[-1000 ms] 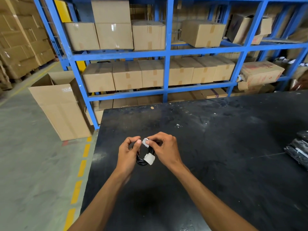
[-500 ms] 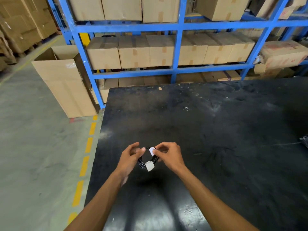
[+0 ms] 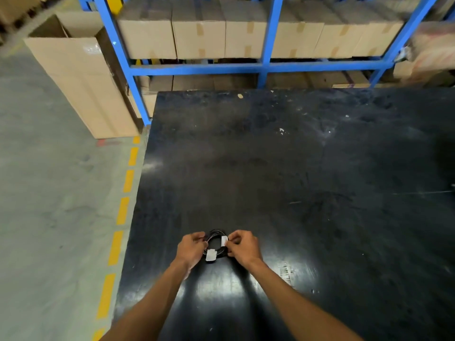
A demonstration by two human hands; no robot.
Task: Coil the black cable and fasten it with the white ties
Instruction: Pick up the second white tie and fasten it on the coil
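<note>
Black cable (image 3: 216, 236) coiled, low over black table (image 3: 307, 180) (near left edge). Gripped by left hand (image 3: 191, 249); white tie (image 3: 224, 241) pinched by right hand (image 3: 243, 247). Second white tie (image 3: 211, 255) on coil's near side.

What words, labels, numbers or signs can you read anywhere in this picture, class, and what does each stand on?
No text can be read.
Pale print on the black table, right of the right hand: too blurred.
Reddish print on the box at the far right of the blue rack: too blurred.
White ties on the black cable: no print visible.
</note>
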